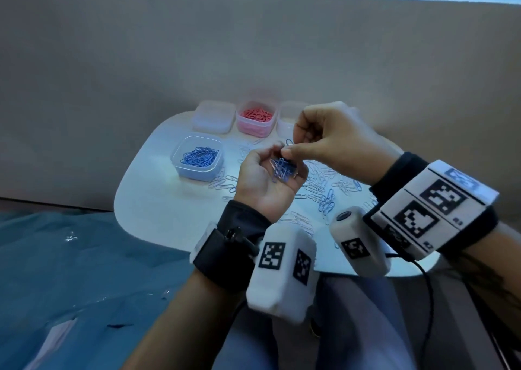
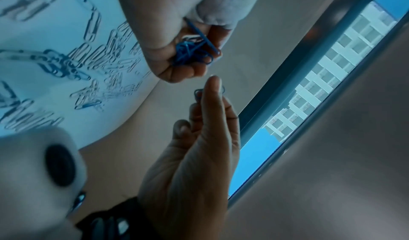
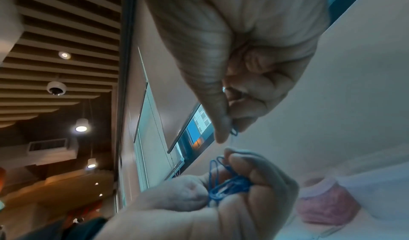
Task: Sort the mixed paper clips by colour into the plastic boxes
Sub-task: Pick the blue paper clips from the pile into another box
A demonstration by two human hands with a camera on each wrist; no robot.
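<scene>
Blue clips (image 1: 282, 169) sit bunched in the cupped left hand (image 1: 267, 180), right hand (image 1: 329, 138) just above pinching one more, blue box (image 1: 197, 157) off to the left hand's outer side.

White table (image 1: 158, 214); boxes (image 1: 197, 157), clips (image 1: 327, 200)

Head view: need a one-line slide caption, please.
Left hand cups blue paper clips while right hand pinches one above them, blue box alongside.
</scene>
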